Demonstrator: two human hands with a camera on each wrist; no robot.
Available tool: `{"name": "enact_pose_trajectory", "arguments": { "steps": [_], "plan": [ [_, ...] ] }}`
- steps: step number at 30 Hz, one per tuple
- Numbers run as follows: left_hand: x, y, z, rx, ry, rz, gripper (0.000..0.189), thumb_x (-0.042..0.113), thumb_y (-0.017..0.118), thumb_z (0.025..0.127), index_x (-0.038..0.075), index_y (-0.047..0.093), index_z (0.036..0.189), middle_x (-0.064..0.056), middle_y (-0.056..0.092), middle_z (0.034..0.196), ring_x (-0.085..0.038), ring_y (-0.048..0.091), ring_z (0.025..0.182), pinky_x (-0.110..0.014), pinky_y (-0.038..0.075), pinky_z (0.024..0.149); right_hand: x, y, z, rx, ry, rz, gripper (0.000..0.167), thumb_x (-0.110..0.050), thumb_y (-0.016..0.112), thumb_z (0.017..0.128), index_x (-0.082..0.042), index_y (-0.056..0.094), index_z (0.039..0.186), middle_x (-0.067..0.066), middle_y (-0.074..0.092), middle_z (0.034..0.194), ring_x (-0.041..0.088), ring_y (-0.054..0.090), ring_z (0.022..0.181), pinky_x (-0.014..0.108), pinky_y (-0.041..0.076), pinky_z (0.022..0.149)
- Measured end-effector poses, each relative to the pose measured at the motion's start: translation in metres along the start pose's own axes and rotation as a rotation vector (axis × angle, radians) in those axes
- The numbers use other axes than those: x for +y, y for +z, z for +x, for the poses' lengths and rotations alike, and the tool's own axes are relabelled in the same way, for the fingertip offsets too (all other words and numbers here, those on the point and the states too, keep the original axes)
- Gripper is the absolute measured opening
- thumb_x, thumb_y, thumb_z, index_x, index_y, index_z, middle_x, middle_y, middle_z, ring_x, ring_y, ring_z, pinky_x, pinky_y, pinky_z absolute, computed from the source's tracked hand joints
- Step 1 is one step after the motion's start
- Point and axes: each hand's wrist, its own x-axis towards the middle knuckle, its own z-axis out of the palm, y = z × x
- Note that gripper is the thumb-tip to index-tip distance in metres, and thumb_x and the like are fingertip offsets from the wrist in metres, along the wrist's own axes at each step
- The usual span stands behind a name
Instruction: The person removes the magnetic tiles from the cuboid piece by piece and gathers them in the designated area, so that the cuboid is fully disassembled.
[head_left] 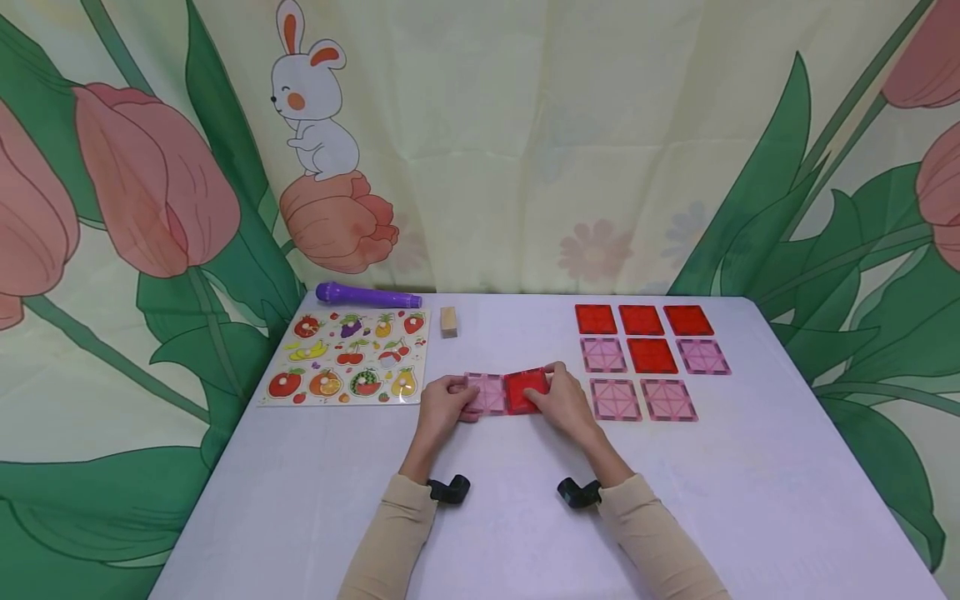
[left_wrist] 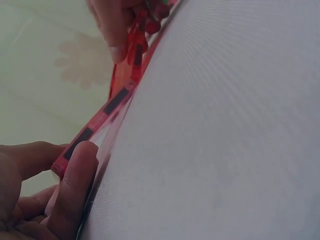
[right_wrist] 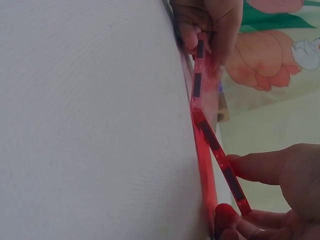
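A translucent pink square magnetic tile (head_left: 489,394) and a red one (head_left: 522,398) meet edge to edge over the middle of the white table. My left hand (head_left: 444,408) pinches the pink tile at its left edge. At the right side, my right hand (head_left: 564,403) grips the red tile between thumb and fingers, the thumb lying over its face. Dark strips show inside the edges of the pink tile (left_wrist: 102,117) and the red tile (right_wrist: 220,160). Both outer ends are lifted, so the pair forms a shallow V with its joint low, near the tabletop.
To the right lie several red tiles (head_left: 596,320) and pink tiles (head_left: 617,400) in rows. At left are a fruit-picture board (head_left: 326,335), a purple toy microphone (head_left: 367,296) behind it, and a small wooden block (head_left: 448,322). A printed curtain (head_left: 480,167) hangs behind the table.
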Motion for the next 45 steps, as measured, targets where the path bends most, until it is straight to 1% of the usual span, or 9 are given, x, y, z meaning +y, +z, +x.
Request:
{"name": "enact_pose_trajectory", "arguments": {
  "steps": [7,15,21,26,29,32,34,39,45],
  "plan": [
    [-0.001,0.000,0.002,-0.001,-0.002,0.000,0.042,0.021,0.071,0.093,0.000,0.063,0.128,-0.012,0.068,0.090,-0.016,0.072,0.057,-0.028,0.062,0.059,0.002,0.000,0.001,-0.007,-0.015,0.016,0.064,-0.022,0.072,0.092,0.003,0.039,0.142,0.027,0.058,0.132,0.038,0.060,0.115,0.049,0.059,0.093],
    [-0.001,-0.001,0.001,0.007,-0.012,0.003,0.042,0.020,0.071,0.093,0.000,0.062,0.129,-0.011,0.068,0.090,-0.015,0.071,0.056,-0.028,0.062,0.058,0.004,-0.003,0.002,-0.024,0.025,0.044,0.067,-0.022,0.072,0.093,0.000,0.036,0.145,0.025,0.054,0.138,0.037,0.056,0.122,0.049,0.058,0.096],
    [0.000,-0.003,0.002,-0.004,-0.023,-0.033,0.042,0.019,0.071,0.093,0.000,0.062,0.130,-0.012,0.067,0.092,-0.016,0.072,0.057,-0.029,0.062,0.060,0.006,-0.005,0.002,-0.033,0.026,0.080,0.068,-0.021,0.071,0.093,-0.001,0.034,0.146,0.024,0.054,0.140,0.036,0.057,0.123,0.049,0.058,0.097],
    [-0.001,-0.004,0.003,-0.029,-0.041,-0.070,0.042,0.020,0.069,0.095,0.002,0.061,0.132,-0.013,0.071,0.100,-0.014,0.073,0.060,-0.027,0.063,0.063,0.009,-0.009,0.001,-0.016,0.005,0.124,0.065,-0.020,0.069,0.095,-0.005,0.034,0.148,0.020,0.060,0.121,0.028,0.060,0.105,0.038,0.061,0.087],
    [-0.001,-0.005,0.003,-0.033,-0.047,-0.086,0.042,0.021,0.068,0.096,0.002,0.060,0.133,-0.014,0.073,0.105,-0.013,0.072,0.062,-0.026,0.062,0.064,0.011,-0.013,0.000,0.014,-0.009,0.142,0.063,-0.018,0.068,0.096,-0.004,0.036,0.148,0.017,0.059,0.106,0.024,0.058,0.091,0.027,0.057,0.074],
    [-0.001,-0.005,0.003,-0.040,-0.052,-0.091,0.042,0.021,0.065,0.097,0.001,0.059,0.134,-0.016,0.073,0.109,-0.013,0.072,0.065,-0.026,0.062,0.064,0.012,-0.018,0.000,0.035,-0.018,0.153,0.063,-0.017,0.067,0.096,-0.003,0.037,0.149,0.015,0.057,0.103,0.022,0.056,0.088,0.022,0.053,0.069],
    [0.000,-0.005,0.002,-0.050,-0.061,-0.092,0.043,0.020,0.064,0.098,0.002,0.058,0.136,-0.017,0.072,0.113,-0.013,0.072,0.069,-0.026,0.062,0.065,0.014,-0.022,-0.001,0.047,-0.020,0.151,0.063,-0.017,0.067,0.096,-0.002,0.037,0.149,0.017,0.057,0.105,0.024,0.056,0.090,0.024,0.056,0.070],
    [0.003,-0.006,0.000,-0.095,-0.078,-0.126,0.043,0.017,0.061,0.099,0.002,0.055,0.139,-0.020,0.069,0.120,-0.014,0.072,0.077,-0.029,0.063,0.071,0.019,-0.035,-0.003,0.067,-0.006,0.136,0.062,-0.020,0.065,0.097,-0.002,0.038,0.149,0.019,0.059,0.116,0.029,0.060,0.104,0.040,0.062,0.086],
    [0.004,-0.002,-0.004,-0.166,-0.100,-0.159,0.044,0.015,0.059,0.099,0.002,0.053,0.141,-0.017,0.070,0.111,-0.015,0.070,0.079,-0.031,0.064,0.073,0.024,-0.050,-0.005,0.103,0.033,0.110,0.059,-0.022,0.064,0.099,0.001,0.040,0.147,0.022,0.058,0.124,0.033,0.060,0.110,0.047,0.060,0.093]
  ]
}}
